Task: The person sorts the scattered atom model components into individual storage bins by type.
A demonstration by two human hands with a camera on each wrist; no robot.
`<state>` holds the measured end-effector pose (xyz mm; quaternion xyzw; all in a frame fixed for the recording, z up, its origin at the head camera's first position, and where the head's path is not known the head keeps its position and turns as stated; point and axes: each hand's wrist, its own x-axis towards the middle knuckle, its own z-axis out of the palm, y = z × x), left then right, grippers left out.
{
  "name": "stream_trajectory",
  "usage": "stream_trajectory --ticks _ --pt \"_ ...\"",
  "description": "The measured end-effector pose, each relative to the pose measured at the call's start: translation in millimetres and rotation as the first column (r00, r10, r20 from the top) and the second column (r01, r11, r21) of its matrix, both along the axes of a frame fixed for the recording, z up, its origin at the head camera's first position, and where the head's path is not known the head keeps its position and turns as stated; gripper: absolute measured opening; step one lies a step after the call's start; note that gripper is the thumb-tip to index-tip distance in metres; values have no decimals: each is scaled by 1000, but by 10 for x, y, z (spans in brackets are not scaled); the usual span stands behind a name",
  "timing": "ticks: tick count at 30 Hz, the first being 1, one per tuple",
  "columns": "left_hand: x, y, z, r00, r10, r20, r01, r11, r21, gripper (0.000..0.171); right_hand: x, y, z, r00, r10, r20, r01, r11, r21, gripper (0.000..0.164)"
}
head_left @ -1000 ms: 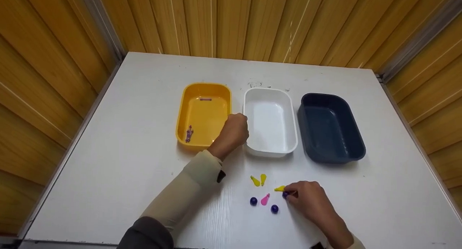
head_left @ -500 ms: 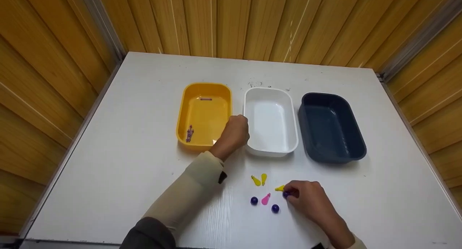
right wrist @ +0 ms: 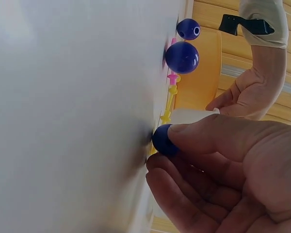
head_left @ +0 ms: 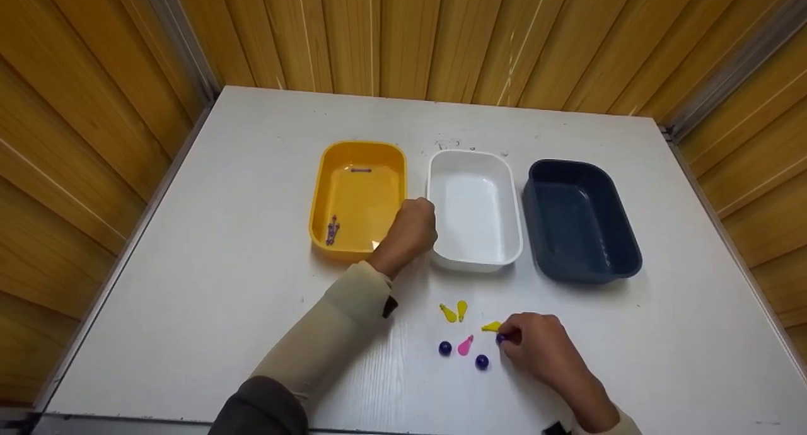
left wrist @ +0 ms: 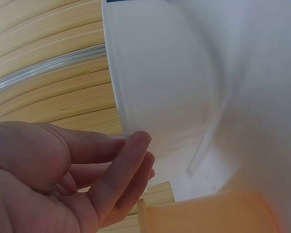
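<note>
My left hand point(head_left: 411, 230) is at the left rim of the white container point(head_left: 476, 258), between it and the yellow container point(head_left: 359, 208). In the left wrist view its thumb and fingers point(left wrist: 119, 179) pinch that rim. My right hand point(head_left: 545, 347) holds a dark blue bead point(right wrist: 163, 141) between thumb and fingers, low over the table, beside a yellow balloon-shaped piece point(head_left: 490, 326). Close by lie two more blue beads point(head_left: 445, 348), a pink balloon-shaped piece point(head_left: 465, 345) and two other yellow pieces point(head_left: 448, 313).
A navy container point(head_left: 580, 220) stands to the right of the white one. Several small purple sticks point(head_left: 332, 231) lie in the yellow container. The white table point(head_left: 189, 284) is enclosed by wood-look panels point(head_left: 403, 38) at the back and both sides.
Both hands hold almost the same place and pose. The whole head view has shifted very slightly; the beads and pieces lie as before.
</note>
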<state>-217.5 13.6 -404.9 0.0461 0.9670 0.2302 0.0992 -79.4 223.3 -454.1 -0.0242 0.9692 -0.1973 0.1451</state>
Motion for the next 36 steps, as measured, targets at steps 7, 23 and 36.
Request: stream_trajectory --ticks 7,23,36 --pt "19 -11 12 995 -44 -90 39 997 -61 18 -4 46 30 998 3 -70 -5 1000 -26 14" --pt "-10 0 -15 1000 -19 -9 18 1000 -9 21 -239 93 220 976 -20 -217 -1 995 -95 20" --pt "-15 0 3 999 3 40 -4 1000 27 23 -544 41 317 924 -89 -372 35 988 -150 19"
